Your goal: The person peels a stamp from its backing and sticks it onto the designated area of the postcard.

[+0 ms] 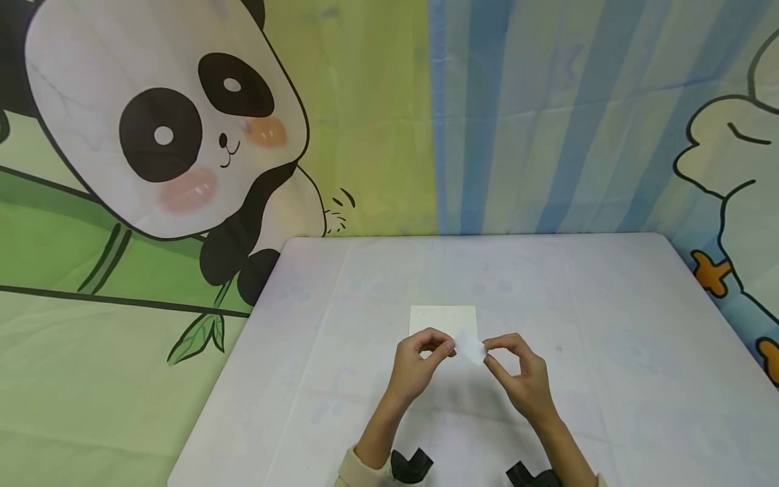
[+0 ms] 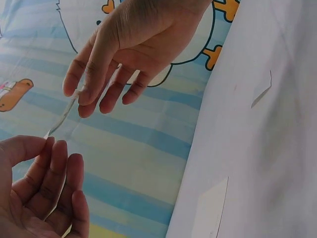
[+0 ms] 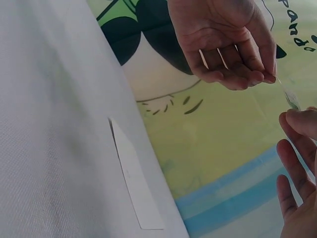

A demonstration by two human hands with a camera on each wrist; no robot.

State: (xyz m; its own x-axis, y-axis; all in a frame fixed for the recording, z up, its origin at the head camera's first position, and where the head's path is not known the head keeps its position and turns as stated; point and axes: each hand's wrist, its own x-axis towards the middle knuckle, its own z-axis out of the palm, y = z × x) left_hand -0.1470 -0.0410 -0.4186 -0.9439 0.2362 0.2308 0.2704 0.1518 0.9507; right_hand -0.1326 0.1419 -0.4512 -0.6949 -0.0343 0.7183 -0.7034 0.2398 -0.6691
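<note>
A small, thin translucent piece of film [image 1: 470, 347] is stretched between my two hands, raised above the table. My left hand [image 1: 415, 362] pinches one edge between thumb and forefinger. At the opposite edge, my right hand [image 1: 528, 380] pinches it the same way. Seen nearly edge-on in the left wrist view, the film [image 2: 63, 119] looks slightly bent and glossy. The other fingers of both hands are loosely bent. A white square card [image 1: 443, 318] lies flat on the table just beyond the hands, its near part overlapped by the film and left hand.
The table [image 1: 341, 304] has a pale, faintly patterned cover. A small white piece with a raised edge [image 2: 262, 90] lies on it in the left wrist view. Behind stands a cloth backdrop [image 1: 365, 122] with a panda and stripes. Black straps [image 1: 412, 467] are around the wrists.
</note>
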